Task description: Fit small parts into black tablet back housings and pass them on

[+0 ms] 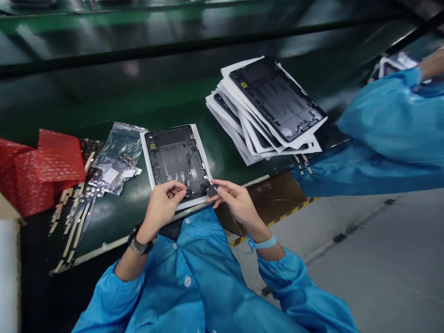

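Observation:
In front of me a black tablet back shell [166, 162] lies with its inside up on a white foam sheet [204, 166]. A dark flex cable [189, 166] runs down its inner face toward the lower edge. My left hand [164, 201] is closed at that lower edge, fingertips pinched by the cable's end; what sits between them is too small to make out. Beside the shell's lower right corner, my right hand [236, 199] grips a small black flat piece [212, 190] between thumb and fingers.
At the back right stands a stack of shells [277, 97] between white sheets. Left are red bubble wrap [58, 162], a clear bag [120, 157] of parts and loose flex strips [74, 226]. A co-worker's blue sleeve [395, 120] reaches in at right. A cardboard box [274, 199] sits below the table edge.

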Demonstrator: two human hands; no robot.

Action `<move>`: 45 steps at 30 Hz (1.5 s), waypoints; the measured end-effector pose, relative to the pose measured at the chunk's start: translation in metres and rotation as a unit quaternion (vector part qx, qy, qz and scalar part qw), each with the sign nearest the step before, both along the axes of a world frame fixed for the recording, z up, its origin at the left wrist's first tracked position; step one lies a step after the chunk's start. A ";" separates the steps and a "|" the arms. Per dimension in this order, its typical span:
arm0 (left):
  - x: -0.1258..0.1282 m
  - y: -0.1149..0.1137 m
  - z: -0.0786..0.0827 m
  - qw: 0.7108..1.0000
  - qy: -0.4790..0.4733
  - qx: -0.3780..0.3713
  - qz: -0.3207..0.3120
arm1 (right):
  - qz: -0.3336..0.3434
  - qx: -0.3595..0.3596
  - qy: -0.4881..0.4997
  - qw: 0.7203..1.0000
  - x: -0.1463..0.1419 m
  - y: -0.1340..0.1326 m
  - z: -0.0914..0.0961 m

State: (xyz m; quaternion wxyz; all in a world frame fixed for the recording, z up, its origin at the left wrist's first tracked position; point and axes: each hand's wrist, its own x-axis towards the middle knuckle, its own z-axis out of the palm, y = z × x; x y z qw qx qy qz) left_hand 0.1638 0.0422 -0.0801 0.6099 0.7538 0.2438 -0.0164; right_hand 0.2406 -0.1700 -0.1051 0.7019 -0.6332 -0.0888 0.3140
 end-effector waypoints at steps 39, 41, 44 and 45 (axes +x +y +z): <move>-0.002 -0.004 0.008 0.991 -0.015 -0.124 0.040 | -0.013 0.001 -0.006 1.000 0.011 0.016 0.017; -0.003 -0.003 0.010 0.991 -0.014 -0.125 0.035 | -0.009 -0.001 0.000 1.000 0.011 0.015 0.018; -0.003 -0.001 0.014 0.992 -0.015 -0.125 0.033 | -0.002 -0.002 0.012 1.000 0.011 0.014 0.020; -0.003 -0.001 0.016 0.991 -0.017 -0.125 0.035 | 0.002 -0.003 0.014 1.000 0.011 0.014 0.021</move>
